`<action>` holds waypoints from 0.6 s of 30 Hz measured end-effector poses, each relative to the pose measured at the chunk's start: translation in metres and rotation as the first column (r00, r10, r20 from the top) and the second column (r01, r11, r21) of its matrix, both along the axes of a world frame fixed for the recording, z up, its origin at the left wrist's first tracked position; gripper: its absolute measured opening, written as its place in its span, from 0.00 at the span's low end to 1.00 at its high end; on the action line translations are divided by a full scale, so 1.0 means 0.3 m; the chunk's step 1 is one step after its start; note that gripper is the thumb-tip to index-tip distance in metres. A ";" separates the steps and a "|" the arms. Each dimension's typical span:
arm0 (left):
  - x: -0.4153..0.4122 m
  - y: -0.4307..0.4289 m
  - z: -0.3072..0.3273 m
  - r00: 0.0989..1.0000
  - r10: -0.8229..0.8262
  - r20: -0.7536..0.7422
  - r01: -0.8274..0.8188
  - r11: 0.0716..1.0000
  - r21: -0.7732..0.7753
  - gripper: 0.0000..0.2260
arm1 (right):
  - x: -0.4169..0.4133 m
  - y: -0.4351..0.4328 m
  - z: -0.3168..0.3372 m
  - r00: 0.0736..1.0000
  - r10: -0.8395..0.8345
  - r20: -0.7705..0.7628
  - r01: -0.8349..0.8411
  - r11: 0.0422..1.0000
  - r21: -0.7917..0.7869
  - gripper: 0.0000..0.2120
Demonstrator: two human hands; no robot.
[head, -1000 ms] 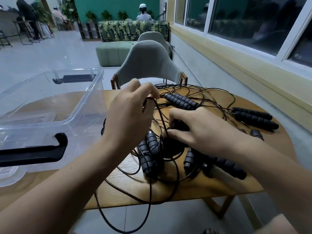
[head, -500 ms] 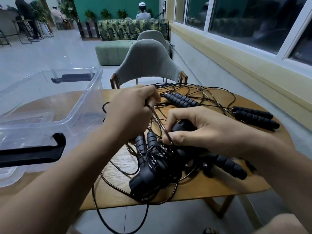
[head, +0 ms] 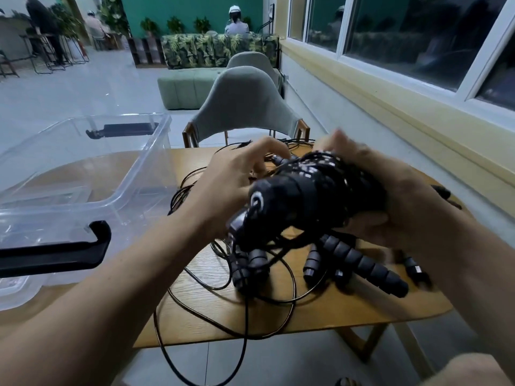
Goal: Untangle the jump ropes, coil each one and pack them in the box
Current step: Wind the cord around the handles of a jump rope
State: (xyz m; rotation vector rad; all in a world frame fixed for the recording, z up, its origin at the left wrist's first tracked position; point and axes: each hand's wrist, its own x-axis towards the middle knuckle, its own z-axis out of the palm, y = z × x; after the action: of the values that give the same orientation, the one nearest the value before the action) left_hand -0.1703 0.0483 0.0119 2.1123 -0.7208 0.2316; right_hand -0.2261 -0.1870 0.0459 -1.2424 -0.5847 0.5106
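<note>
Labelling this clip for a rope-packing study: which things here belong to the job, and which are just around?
Job: tangled jump ropes, their bundle gripped by the right hand; left hand among the cords; clear plastic box.
Just around: wooden table, grey chair, green ottoman.

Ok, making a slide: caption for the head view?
Right hand holds a tangled rope handle above the table; left hand among the cords, clear box alongside.

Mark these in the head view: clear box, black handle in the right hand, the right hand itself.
clear box (head: 152,162), head view, on its right side wall.
black handle (head: 295,196), head view, on the thick middle of the grip.
right hand (head: 404,201), head view, on the back of the hand.
</note>
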 end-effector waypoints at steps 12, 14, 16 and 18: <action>-0.080 -0.080 -0.020 0.999 -0.025 0.029 0.025 1.000 -0.008 0.09 | 0.002 0.019 0.000 0.978 -0.192 -0.081 0.207 0.935 0.288 0.16; -0.089 -0.088 -0.020 0.998 -0.061 0.025 0.062 0.998 -0.015 0.13 | -0.004 0.023 0.010 0.962 -0.260 -0.078 0.272 0.919 0.285 0.15; -0.104 -0.096 -0.021 0.997 -0.070 0.038 0.071 0.997 -0.020 0.16 | -0.008 0.023 0.019 0.942 -0.327 -0.074 0.335 0.902 0.271 0.13; -0.112 -0.103 -0.028 0.997 -0.075 0.008 0.075 0.994 -0.085 0.19 | -0.004 0.020 0.024 0.922 -0.383 -0.061 0.386 0.888 0.250 0.16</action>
State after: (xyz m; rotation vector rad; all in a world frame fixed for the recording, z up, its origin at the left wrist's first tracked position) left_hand -0.2039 0.0174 0.0034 2.0009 -0.7784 0.2227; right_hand -0.2272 -0.1812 0.0530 -1.0689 -0.3667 0.1005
